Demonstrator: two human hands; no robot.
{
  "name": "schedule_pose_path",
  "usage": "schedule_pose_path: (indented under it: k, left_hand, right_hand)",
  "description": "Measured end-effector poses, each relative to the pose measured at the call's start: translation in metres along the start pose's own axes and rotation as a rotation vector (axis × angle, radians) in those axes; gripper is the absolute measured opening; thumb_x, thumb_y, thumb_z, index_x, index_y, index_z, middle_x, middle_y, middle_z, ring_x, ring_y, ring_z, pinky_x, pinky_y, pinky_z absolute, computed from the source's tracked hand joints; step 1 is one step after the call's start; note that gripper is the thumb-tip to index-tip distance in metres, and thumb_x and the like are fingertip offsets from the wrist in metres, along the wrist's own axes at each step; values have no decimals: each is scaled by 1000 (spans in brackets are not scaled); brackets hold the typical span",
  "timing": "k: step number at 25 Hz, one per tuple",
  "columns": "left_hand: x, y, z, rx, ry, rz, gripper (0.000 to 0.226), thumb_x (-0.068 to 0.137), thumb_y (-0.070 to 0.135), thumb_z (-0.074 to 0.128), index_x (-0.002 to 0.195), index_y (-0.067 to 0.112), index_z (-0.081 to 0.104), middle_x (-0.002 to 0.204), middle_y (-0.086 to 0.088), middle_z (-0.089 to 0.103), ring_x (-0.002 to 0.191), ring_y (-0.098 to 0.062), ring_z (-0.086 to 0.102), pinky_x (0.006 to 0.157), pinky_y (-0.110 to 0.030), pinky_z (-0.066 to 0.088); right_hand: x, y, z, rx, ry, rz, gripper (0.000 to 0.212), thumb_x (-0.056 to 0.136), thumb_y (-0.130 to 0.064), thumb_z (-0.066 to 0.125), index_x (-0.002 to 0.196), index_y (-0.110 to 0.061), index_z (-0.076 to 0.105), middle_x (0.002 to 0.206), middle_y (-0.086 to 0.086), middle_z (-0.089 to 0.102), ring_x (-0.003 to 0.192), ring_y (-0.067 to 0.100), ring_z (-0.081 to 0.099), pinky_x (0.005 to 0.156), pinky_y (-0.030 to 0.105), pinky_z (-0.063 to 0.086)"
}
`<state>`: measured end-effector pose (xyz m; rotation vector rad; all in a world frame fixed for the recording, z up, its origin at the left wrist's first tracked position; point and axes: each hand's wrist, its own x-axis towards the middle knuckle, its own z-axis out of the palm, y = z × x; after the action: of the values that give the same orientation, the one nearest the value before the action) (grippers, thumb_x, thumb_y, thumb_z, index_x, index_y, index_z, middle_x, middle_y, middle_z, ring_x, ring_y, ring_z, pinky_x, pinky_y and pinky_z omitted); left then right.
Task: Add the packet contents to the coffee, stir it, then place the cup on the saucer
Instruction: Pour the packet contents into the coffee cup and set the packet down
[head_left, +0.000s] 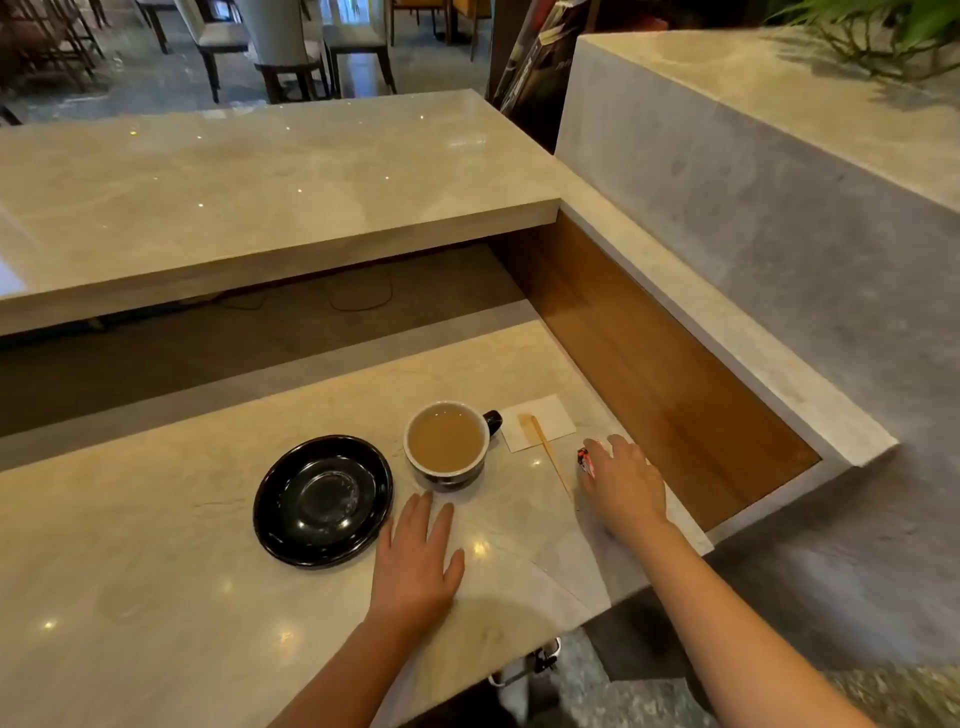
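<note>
A cup of milky coffee (447, 440), white inside with a dark handle pointing right, stands on the marble counter (156, 597). Left of it lies an empty black saucer (322, 501). A thin wooden stirrer (545, 447) rests partly on a white napkin (540, 422) to the cup's right. My right hand (623, 483) lies over a small red and white packet (586, 461) beside the stirrer; only the packet's end shows. My left hand (418, 561) rests flat on the counter just in front of the cup, fingers apart, holding nothing.
A higher marble shelf (260, 176) runs behind the counter. A wooden side panel (649, 364) and a grey stone wall (779, 234) close off the right. The counter's edge falls away at the lower right. Chairs stand in the background.
</note>
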<state>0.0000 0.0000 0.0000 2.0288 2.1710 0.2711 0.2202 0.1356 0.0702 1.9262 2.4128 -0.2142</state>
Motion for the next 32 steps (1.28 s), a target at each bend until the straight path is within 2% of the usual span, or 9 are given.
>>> schedule_pose_path:
  k: [4,11,14,17,20,23,25,28,32]
  left_hand:
    - [-7,-6,8,-4,67,-12,55,84,43,41,130,16,52,141,-12,44,131,-25,31,96,-53,34]
    - [-5,-4,3,-59,52,-30,56,85,45,41,133,18,48,143,-11,40,132,-25,27,95,-54,34]
    - [-5,-4,3,-53,40,-44,56,85,46,41,134,19,48,144,-11,39,133,-25,27,97,-54,32]
    - [-5,-4,2,-60,30,-41,56,85,46,40,134,19,47,145,-10,39,134,-25,27,97,-54,31]
    - [-5,-4,2,-69,34,-40,55,85,46,41,133,19,48,144,-11,39,133,-25,27,97,-54,31]
    - [-5,-5,3,-74,37,-42,55,85,46,41,133,19,48,144,-11,40,133,-25,27,97,-55,31]
    - [-5,-5,3,-76,41,-39,55,85,46,41,133,20,47,144,-11,41,133,-25,26,97,-56,31]
    - [-5,-5,4,-82,37,-42,55,86,46,41,134,21,46,145,-10,40,134,-24,26,97,-55,31]
    - [-6,-5,4,-77,42,-44,55,85,46,42,134,22,46,145,-9,40,134,-23,26,98,-53,29]
  right_hand:
    - [8,9,7,-15,-46,23,34,95,-26,40,127,-16,45,127,10,54,113,27,50,87,40,47]
    - [16,15,10,101,-11,94,37,90,-23,54,125,-15,50,120,13,59,108,29,54,78,37,51]
    - [13,18,11,165,-1,222,43,84,-34,64,120,-14,52,114,10,63,100,26,59,71,37,53]
    - [12,20,14,158,-54,323,48,80,-46,64,115,-14,56,108,9,64,92,24,62,67,35,54]
    - [9,19,13,429,-40,373,46,82,-29,67,122,-9,53,123,14,60,104,31,61,77,39,53]
    - [3,18,10,710,7,441,35,85,-9,62,119,-5,54,123,18,61,105,33,60,85,41,51]
    - [-1,18,6,914,19,518,29,87,-5,58,116,-7,56,120,18,61,96,28,62,76,37,53]
    - [-8,10,-5,1381,12,603,24,89,-3,55,110,-13,56,108,11,65,80,17,65,59,24,55]
    - [-14,-10,-18,1813,-40,480,20,90,1,49,104,-10,59,90,7,71,68,14,71,51,19,56]
